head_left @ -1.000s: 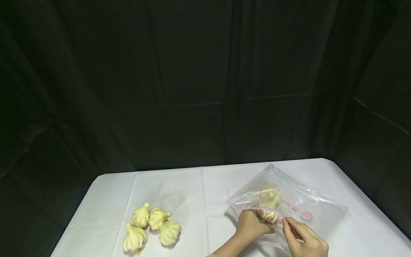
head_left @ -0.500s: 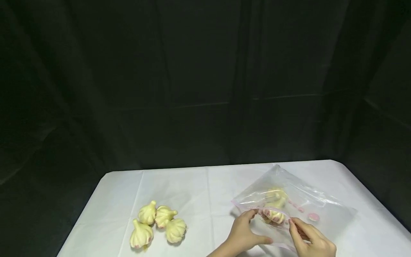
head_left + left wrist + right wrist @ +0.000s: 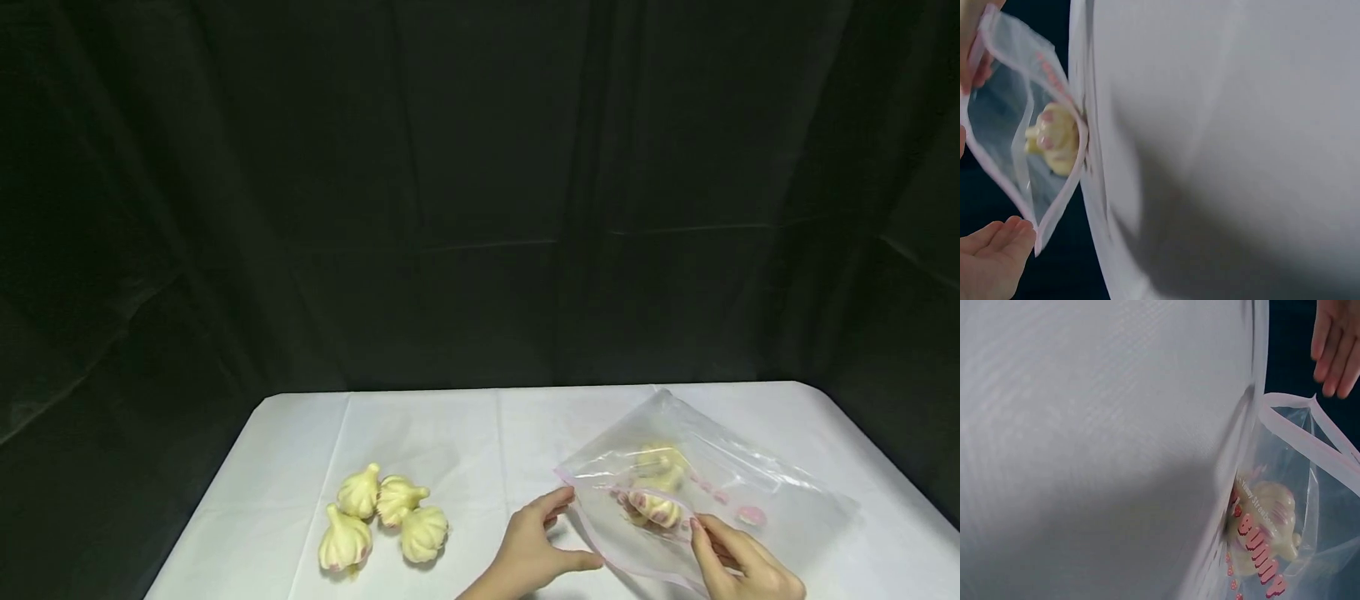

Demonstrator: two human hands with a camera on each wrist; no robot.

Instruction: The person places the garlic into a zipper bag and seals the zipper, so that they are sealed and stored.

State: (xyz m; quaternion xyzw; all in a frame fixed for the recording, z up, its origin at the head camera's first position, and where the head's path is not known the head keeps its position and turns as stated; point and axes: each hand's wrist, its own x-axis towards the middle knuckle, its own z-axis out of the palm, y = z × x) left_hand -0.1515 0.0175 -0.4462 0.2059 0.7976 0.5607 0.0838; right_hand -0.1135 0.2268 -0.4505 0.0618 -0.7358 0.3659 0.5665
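Observation:
A clear zip bag point(image 3: 787, 500) with a pink-edged mouth and pink print lies on the right part of the table. Inside it show garlic bulbs point(image 3: 656, 500), blurred by the plastic. My right hand point(image 3: 746, 562) pinches the upper rim of the mouth, which gapes towards me. At the left corner of the mouth is my left hand point(image 3: 528, 546), its fingers and thumb spread apart with nothing held between them. In the left wrist view the fingertips of that hand point(image 3: 997, 253) are close to the bag's corner; whether they touch it I cannot tell.
Several loose garlic bulbs point(image 3: 423, 533) are grouped on the left part of the white-covered table point(image 3: 247, 500). Black cloth point(image 3: 450, 317) hangs behind the table and along its sides.
My left hand has come out of the bag's mouth and shifted left, leaving a garlic bulb inside. The right hand keeps its pinch on the rim. The whole view has shifted slightly.

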